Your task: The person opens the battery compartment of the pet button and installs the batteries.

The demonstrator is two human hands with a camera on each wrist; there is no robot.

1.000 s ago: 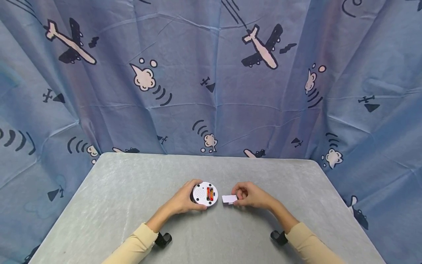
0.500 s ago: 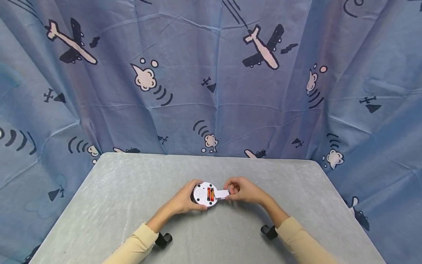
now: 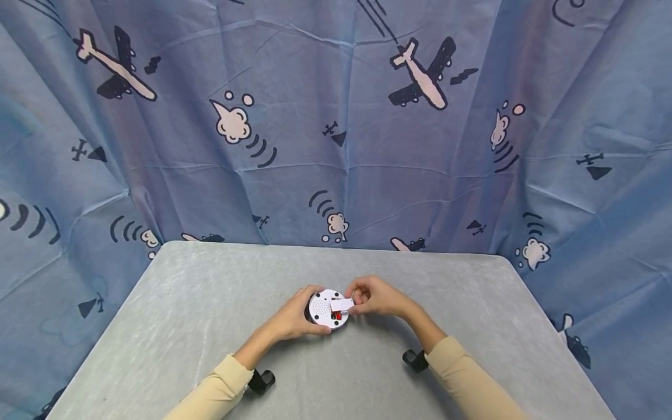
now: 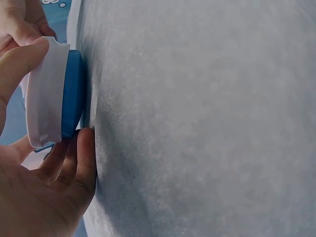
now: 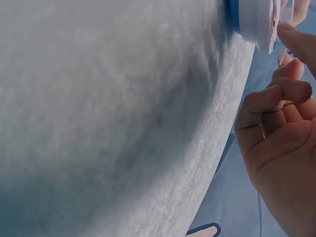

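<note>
My left hand (image 3: 290,315) grips a round white device (image 3: 319,307) by its rim, thumb on the near side and fingers on the far side. Its underside faces up, with a speaker-like patch of holes and small dark feet. Red-and-black batteries (image 3: 337,315) show in its compartment, partly hidden. A small white battery cover (image 3: 342,305) lies slantwise over the compartment, pinched at its right end by my right hand (image 3: 380,298). The left wrist view shows the device's blue lower part (image 4: 73,94) close to the table. Whether the cover touches the device is unclear.
A grey-white table (image 3: 210,280) spreads around both hands. Behind it hangs a blue curtain (image 3: 294,146) printed with airplanes and clouds. Dark wrist-worn camera mounts (image 3: 261,381) show below the sleeves.
My right hand has moved left and slightly away from me, bringing the battery cover from beside the device to over its batteries. The left hand keeps its grip on the device.
</note>
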